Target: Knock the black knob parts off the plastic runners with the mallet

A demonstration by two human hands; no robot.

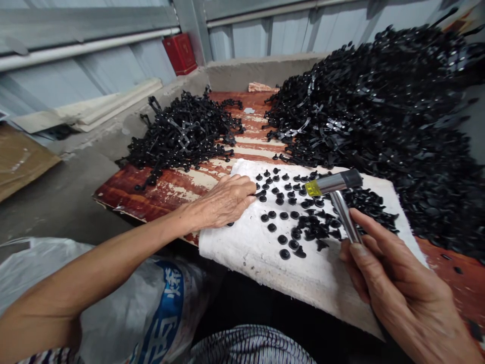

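Observation:
My right hand [394, 273] is wrapped round the metal handle of a small hammer [343, 212]. The hammer has a yellow face on one end of its head and a black one on the other, and is raised above a white cloth [242, 247]. On the cloth, my left hand [229, 199] is closed, its fingertips at a small black part [260, 193] partly hidden by them. Small round black pieces with upright stems [284, 216] stand spread out to the right of that hand. A heap of similar loose pieces [318, 225] lies beneath the hammer.
A pile of black linked strips [185, 131] sits at the table's back left. A far larger black pile [364, 101] covers the right side. The worn red-brown table [129, 189] meets a low concrete ledge [261, 71]. A white plastic bag [113, 303] stands below left.

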